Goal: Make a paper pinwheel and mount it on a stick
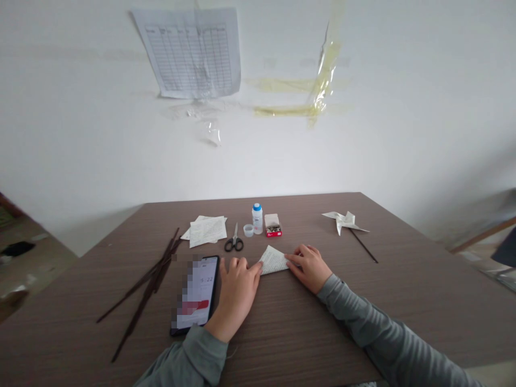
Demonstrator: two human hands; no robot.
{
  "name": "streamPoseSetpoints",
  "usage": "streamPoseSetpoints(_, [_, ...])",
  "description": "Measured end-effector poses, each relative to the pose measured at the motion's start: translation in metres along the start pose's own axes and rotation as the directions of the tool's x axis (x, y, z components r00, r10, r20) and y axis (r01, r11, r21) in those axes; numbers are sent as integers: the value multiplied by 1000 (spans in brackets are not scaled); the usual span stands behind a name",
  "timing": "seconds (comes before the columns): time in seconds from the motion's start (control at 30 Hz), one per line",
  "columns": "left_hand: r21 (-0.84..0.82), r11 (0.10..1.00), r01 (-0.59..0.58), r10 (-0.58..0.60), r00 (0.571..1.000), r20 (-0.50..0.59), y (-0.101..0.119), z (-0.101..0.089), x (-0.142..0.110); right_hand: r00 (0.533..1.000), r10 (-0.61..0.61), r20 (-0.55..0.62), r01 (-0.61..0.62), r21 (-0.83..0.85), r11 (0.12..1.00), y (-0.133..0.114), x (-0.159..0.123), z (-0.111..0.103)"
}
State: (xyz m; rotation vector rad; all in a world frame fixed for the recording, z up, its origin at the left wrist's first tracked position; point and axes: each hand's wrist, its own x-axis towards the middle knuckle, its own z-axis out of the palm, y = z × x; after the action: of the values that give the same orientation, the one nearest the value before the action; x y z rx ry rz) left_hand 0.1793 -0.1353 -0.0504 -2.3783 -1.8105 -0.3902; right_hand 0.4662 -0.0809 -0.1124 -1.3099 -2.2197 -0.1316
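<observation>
A folded triangle of printed paper (274, 260) lies on the brown table (403, 301) between my hands. My left hand (236, 293) rests flat on the table, fingers spread, its thumb side touching the triangle's left corner. My right hand (309, 267) lies on the triangle's right edge, fingers stretched and pressing it down. Both sleeves are grey-green.
A phone (197, 293) lies left of my left hand, with several dark thin sticks (149, 285) beyond it. Behind are paper sheets (206, 230), scissors (234, 241), a glue bottle (257, 217), its cap (249, 230) and a pin box (273, 225). A finished paper pinwheel (345, 221) lies at right.
</observation>
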Motion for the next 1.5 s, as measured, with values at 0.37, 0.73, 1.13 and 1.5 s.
streamPoseSetpoints(0.37, [24,1000,17,-17,1000,14,2,-4,0,1000,-9,-24,9,1,1000,1,2,2])
streamPoseSetpoints(0.73, [48,999,18,-19,999,30,3,-7,-1,1000,16,-26,-17,-37,999,-2,-1,5])
streamPoseSetpoints(1.13, [53,998,21,-24,998,57,4,-7,1,1000,19,7,-19,-52,998,-8,0,0])
streamPoseSetpoints(1.5, [-43,999,6,-7,1000,-15,5,3,2,999,24,23,-24,-24,999,-8,-2,-8])
